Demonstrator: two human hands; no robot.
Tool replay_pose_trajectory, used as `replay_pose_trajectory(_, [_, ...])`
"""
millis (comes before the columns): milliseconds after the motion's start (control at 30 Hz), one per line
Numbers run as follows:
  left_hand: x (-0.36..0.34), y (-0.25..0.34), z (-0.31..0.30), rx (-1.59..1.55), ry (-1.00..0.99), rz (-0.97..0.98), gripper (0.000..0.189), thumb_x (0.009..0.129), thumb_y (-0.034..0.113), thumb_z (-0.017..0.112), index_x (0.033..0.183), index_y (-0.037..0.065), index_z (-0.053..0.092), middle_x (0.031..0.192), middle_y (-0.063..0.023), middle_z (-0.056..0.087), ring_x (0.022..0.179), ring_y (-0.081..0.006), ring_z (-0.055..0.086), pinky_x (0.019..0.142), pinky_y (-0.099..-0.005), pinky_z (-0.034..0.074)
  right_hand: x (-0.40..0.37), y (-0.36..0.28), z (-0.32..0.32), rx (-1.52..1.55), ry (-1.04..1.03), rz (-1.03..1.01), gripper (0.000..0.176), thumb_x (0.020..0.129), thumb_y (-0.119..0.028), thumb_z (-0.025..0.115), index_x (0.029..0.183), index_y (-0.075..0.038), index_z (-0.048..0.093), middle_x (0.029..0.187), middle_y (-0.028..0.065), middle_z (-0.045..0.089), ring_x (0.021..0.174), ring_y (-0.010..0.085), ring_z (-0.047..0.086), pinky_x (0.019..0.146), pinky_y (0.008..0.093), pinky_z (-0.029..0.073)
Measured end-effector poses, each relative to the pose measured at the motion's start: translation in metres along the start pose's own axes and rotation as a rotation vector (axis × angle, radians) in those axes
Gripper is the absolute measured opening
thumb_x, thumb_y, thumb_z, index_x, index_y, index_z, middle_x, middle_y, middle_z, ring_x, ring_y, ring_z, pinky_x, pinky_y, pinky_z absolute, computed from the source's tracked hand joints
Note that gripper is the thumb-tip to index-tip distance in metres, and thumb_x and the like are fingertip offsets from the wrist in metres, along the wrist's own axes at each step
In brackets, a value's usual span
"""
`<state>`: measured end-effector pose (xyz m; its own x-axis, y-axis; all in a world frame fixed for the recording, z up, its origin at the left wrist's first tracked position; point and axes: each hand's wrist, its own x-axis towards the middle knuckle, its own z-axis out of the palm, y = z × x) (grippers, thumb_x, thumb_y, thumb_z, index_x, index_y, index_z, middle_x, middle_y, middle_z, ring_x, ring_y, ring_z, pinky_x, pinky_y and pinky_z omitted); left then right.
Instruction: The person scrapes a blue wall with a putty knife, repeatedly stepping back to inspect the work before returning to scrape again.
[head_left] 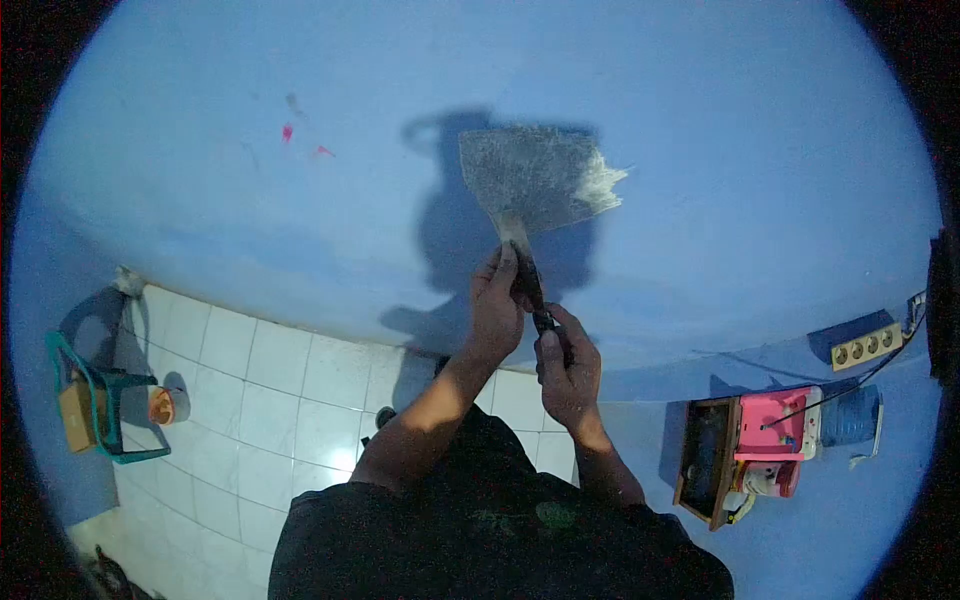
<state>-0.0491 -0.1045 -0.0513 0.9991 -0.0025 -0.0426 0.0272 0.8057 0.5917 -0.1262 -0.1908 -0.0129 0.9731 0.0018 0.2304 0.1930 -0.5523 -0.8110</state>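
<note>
A wide scraper point(530, 175) with a grey, worn metal blade is held up in front of the blue wall point(720, 130). Pale material covers the right part of its blade. My left hand point(496, 300) pinches the neck of the scraper just below the blade, thumb on top. Lower and to the right, my right hand point(570, 365) is closed round the dark handle. Behind the scraper, a shadow falls on the wall. Whether the blade touches the wall I cannot tell.
Left on the tiled floor point(270, 355) are a green plastic chair point(140, 457), a cardboard box point(77, 415) and a small bucket point(170, 404). At the right are a power strip point(866, 347), a wooden box point(708, 460), a pink container point(770, 425) and a cable.
</note>
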Motion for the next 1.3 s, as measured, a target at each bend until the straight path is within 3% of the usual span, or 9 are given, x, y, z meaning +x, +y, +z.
replay_pose_trajectory(167, [0.004,0.007,0.002,-0.286,0.019,-0.122,0.023,0.089,0.027,0.046,0.085,0.006,0.052,0.066,-0.0005,0.051,0.054,-0.0083,0.047,0.048,-0.0227,0.038,0.002,0.003,0.003,0.073,0.003,-0.026,0.034,0.089,-0.02,0.043,0.114,0.003,0.045,0.058,-0.0011,0.046,0.047,0.004,0.039,0.042,0.0197,0.033])
replay_pose_trajectory(400, [0.004,0.005,-0.004,-0.302,0.099,-0.159,0.024,0.089,0.027,0.045,0.085,0.004,0.052,0.066,0.0002,0.048,0.059,-0.009,0.047,0.053,-0.0244,0.039,0.001,0.006,0.014,0.047,0.037,-0.057,0.036,0.089,-0.021,0.043,0.116,0.004,0.045,0.059,-0.0023,0.045,0.048,0.0032,0.04,0.042,0.0193,0.034])
replay_pose_trajectory(467, [0.003,0.008,-0.012,-0.042,-0.088,-0.071,0.026,0.089,0.028,0.044,0.083,0.004,0.051,0.066,0.0004,0.047,0.061,-0.0087,0.047,0.053,-0.0239,0.038,0.002,0.005,0.014,0.076,0.022,-0.03,0.036,0.09,-0.02,0.042,0.116,0.004,0.045,0.059,-0.0025,0.045,0.049,0.0031,0.04,0.042,0.0192,0.033])
replay_pose_trajectory(700, [0.005,0.005,-0.005,-0.28,0.018,-0.129,0.024,0.089,0.028,0.044,0.079,0.007,0.05,0.066,0.0008,0.048,0.059,-0.0077,0.045,0.051,-0.0235,0.036,-0.001,0.008,0.024,0.194,0.039,-0.02,0.034,0.09,-0.02,0.042,0.113,0.004,0.047,0.059,-0.0028,0.043,0.047,0.0021,0.037,0.041,0.0187,0.031])
replay_pose_trajectory(800, [-0.001,0.006,-0.009,-0.001,-0.015,-0.026,0.023,0.089,0.027,0.045,0.079,0.007,0.051,0.066,0.0014,0.047,0.057,-0.0078,0.044,0.051,-0.0234,0.036,-0.008,0.01,0.022,0.165,0.05,0.003,0.035,0.09,-0.021,0.042,0.116,0.003,0.046,0.059,-0.0032,0.043,0.047,0.0021,0.037,0.04,0.0185,0.031])
replay_pose_trajectory(867, [0.001,0.006,-0.003,-0.194,0.078,-0.163,0.029,0.089,0.035,0.042,0.078,0.009,0.049,0.063,-0.0021,0.049,0.055,-0.013,0.048,0.05,-0.0271,0.039,-0.005,0.007,0.025,0.166,0.058,0.03,0.036,0.09,-0.021,0.042,0.117,0.002,0.045,0.059,-0.0036,0.042,0.047,0.002,0.036,0.039,0.0184,0.031])
replay_pose_trajectory(1100, [0.002,0.005,-0.009,-0.2,-0.009,-0.136,0.024,0.087,0.028,0.049,0.082,0.005,0.052,0.072,-0.0001,0.052,0.064,-0.0088,0.05,0.056,-0.0243,0.04,-0.005,0.003,0.022,0.253,0.012,0.053,0.037,0.091,-0.022,0.041,0.12,0.001,0.044,0.058,-0.004,0.041,0.047,0.0014,0.036,0.039,0.0179,0.031])
replay_pose_trajectory(1167, [0.003,0.004,-0.003,-0.227,0.178,-0.165,0.026,0.087,0.029,0.048,0.084,0.003,0.053,0.076,-0.0022,0.053,0.067,-0.01,0.051,0.059,-0.025,0.041,-0.003,0.01,0.023,0.234,0.026,0.059,0.037,0.091,-0.021,0.041,0.12,0.001,0.044,0.058,-0.0041,0.041,0.046,0.0012,0.036,0.039,0.0179,0.03])
replay_pose_trajectory(1300, [0.004,-0.004,-0.009,-0.175,0.062,-0.117,0.03,0.087,0.037,0.044,0.075,0.01,0.05,0.062,-0.0004,0.048,0.055,-0.0109,0.047,0.05,-0.025,0.038,-0.004,0.012,0.018,0.227,0.006,0.054,0.037,0.091,-0.021,0.042,0.12,0.001,0.043,0.058,-0.0042,0.04,0.046,0.0012,0.035,0.038,0.0182,0.03])
